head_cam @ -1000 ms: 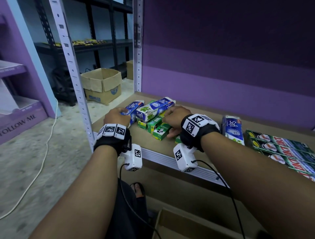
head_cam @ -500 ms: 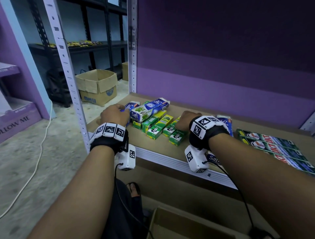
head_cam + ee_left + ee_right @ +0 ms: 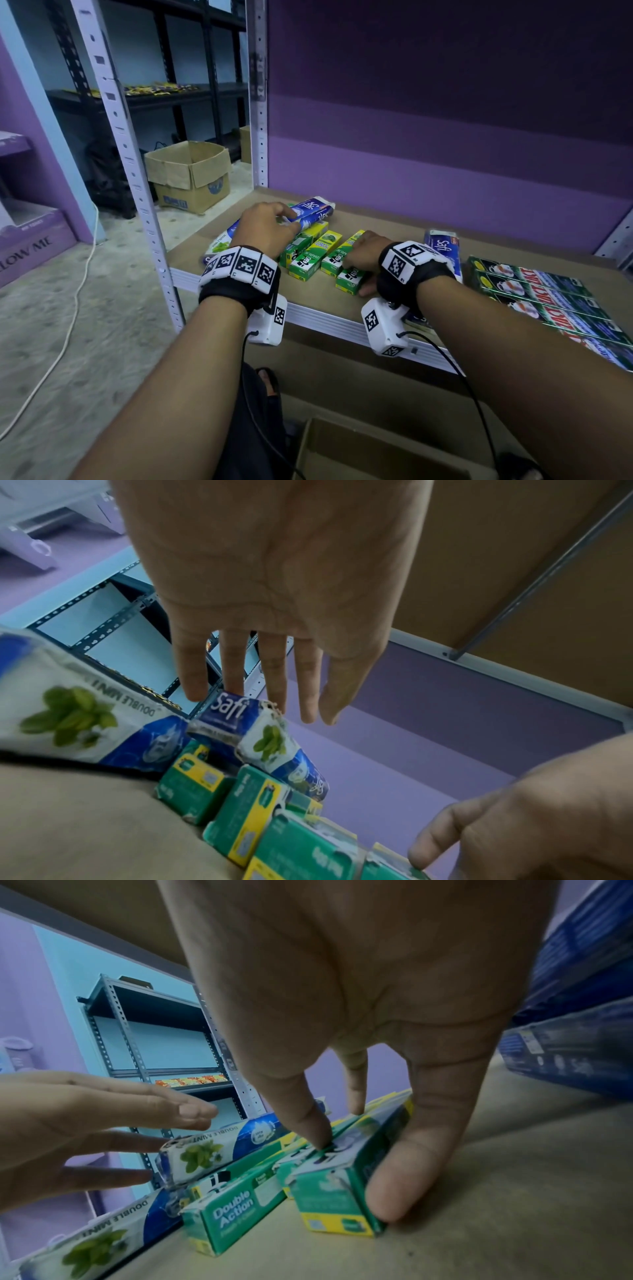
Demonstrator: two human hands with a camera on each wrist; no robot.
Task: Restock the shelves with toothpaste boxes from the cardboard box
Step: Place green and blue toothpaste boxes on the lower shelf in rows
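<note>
Several green toothpaste boxes [image 3: 310, 257] lie side by side on the brown shelf [image 3: 383, 222]. A blue-and-white Safi box [image 3: 313, 210] rests tilted across their far ends, and a second one [image 3: 78, 723] lies at the left. My left hand [image 3: 267, 228] is over the upper Safi box [image 3: 236, 718], its straight fingers [image 3: 274, 674] touching it. My right hand [image 3: 361, 255] pinches the rightmost green box [image 3: 329, 1199]: the thumb [image 3: 404, 1185] presses its right side and the index finger [image 3: 315, 1134] its top.
Another Safi box [image 3: 442, 245] and a row of long green-and-red boxes [image 3: 548, 301] lie to the right on the shelf. A white upright [image 3: 116, 137] stands at the left. One open cardboard box [image 3: 188, 178] sits on the floor behind, another [image 3: 359, 452] below the shelf edge.
The green boxes have spread from a pile under the Safi box into a row. My right hand slid right with the end boxes. My left hand moved onto the upper Safi box.
</note>
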